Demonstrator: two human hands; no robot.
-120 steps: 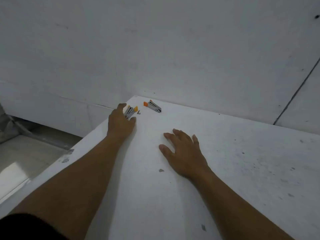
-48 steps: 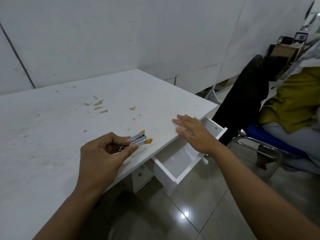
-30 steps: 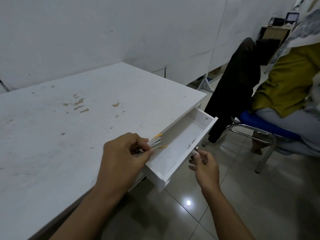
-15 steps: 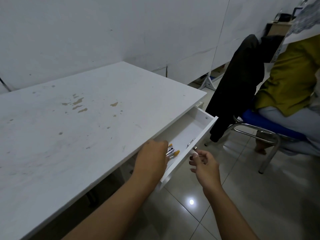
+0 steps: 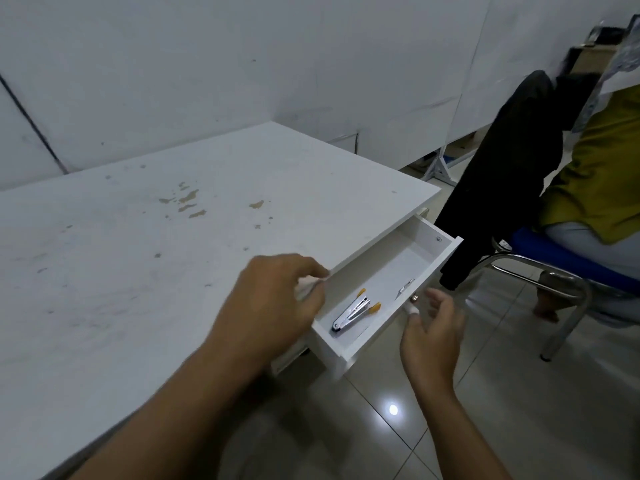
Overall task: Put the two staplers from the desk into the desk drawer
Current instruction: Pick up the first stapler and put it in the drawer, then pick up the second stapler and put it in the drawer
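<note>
The head camera shows the two staplers (image 5: 353,312) lying together on the floor of the open drawer (image 5: 388,271), just right of the left hand (image 5: 273,306), whose loosely curled fingers (image 5: 311,271) hold nothing. The right hand (image 5: 433,334), fingers spread and empty, is beside the drawer front. No readable writing. Their long axis runs diagonally, orange ends pointing away from the fingers.
</note>
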